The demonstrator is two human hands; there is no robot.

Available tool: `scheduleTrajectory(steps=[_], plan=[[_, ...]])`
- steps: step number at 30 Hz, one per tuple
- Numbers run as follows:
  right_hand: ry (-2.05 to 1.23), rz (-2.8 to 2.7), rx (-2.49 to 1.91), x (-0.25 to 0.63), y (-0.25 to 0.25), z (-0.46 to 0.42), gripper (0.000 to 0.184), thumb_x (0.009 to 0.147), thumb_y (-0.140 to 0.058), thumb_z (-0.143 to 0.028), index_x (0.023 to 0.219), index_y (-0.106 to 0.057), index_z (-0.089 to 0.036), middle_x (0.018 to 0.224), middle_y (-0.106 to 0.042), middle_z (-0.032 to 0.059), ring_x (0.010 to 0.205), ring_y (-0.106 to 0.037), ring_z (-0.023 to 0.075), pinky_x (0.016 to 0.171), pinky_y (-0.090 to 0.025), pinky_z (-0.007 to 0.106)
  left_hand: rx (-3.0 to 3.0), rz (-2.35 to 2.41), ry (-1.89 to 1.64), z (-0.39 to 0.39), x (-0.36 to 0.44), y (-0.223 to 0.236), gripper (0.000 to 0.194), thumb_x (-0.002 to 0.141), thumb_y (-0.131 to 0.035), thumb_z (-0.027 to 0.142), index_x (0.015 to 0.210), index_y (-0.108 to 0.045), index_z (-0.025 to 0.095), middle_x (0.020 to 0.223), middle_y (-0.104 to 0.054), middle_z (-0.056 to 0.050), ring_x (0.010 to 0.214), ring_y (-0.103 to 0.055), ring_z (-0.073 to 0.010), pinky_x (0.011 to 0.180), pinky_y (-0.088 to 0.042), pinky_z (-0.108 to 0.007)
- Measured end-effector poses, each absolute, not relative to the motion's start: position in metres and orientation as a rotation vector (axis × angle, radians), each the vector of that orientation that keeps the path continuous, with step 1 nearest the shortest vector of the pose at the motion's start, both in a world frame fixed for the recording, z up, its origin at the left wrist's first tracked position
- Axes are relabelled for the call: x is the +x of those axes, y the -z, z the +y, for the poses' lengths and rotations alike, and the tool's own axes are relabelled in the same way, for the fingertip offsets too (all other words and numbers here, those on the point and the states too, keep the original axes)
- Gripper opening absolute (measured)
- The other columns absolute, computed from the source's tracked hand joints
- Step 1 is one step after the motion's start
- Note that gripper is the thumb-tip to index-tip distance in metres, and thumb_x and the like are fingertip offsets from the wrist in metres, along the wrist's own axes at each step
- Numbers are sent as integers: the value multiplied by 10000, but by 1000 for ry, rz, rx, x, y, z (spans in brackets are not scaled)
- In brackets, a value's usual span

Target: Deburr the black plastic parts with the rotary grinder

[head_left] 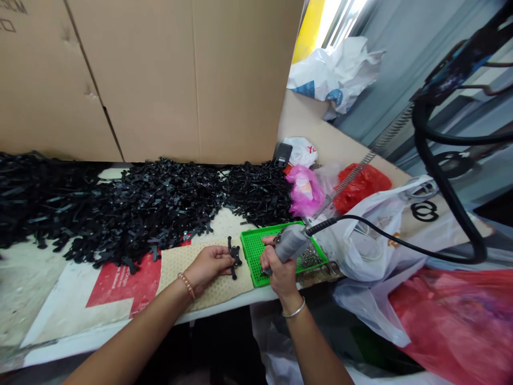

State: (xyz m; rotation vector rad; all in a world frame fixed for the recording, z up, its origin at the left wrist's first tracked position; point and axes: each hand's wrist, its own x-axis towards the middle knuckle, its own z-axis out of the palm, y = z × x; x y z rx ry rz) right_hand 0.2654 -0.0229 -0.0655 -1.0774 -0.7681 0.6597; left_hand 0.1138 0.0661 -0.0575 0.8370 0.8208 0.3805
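My left hand (213, 262) pinches a small black plastic part (234, 259) with several arms, holding it on the tan textured mat (180, 270). My right hand (279, 270) is wrapped round a grey electric screwdriver (292, 241), which hangs from a coil spring and has a black cable at its top end. The screwdriver's tip points down over a green perforated tray (249, 243); the tip itself is hard to make out. Small metal screws (310, 256) lie in the tray's right side.
Heaps of black parts (160, 198) spread along the table under a large cardboard box (160, 80). A pink bag (306, 190), a red bag (360, 184) and white plastic bags (372, 240) crowd the right side. The black cable (377, 227) loops over there.
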Motion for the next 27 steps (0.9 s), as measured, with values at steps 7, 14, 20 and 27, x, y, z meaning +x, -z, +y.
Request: scheduleTrajectory(steps=[7, 14, 20, 27], plan=[[-667, -768, -1105, 264, 67, -23, 179, 795, -692, -328, 875, -602, -196, 521, -436, -76, 410, -415, 101, 422, -347, 235, 837, 819, -376, 67, 114, 58, 303, 507, -843, 178, 775, -715, 114, 758, -714, -43, 660, -629, -121, 605, -507, -211], [-653, -666, -1002, 262, 39, -22, 235, 768, -718, -355, 914, -626, -195, 491, -420, -91, 415, -391, 80, 439, -353, 206, 846, 811, -368, 67, 114, 61, 294, 512, -834, 190, 770, -714, 117, 758, -709, -40, 664, -625, -120, 616, -505, -215], [-636, -562, -810, 248, 3, 6, 290, 746, -708, -441, 896, -608, -213, 466, -368, -112, 392, -321, 67, 442, -350, 194, 863, 791, -374, 67, 113, 63, 306, 501, -834, 214, 765, -712, 119, 754, -702, -31, 664, -617, -116, 619, -507, -215], [-720, -517, -828, 227, 15, 37, 316, 723, -722, -437, 882, -580, -203, 463, -371, -115, 393, -315, 62, 436, -325, 191, 883, 765, -377, 67, 114, 62, 255, 526, -823, 231, 713, -686, 125, 685, -672, -14, 617, -595, -100, 619, -493, -210]])
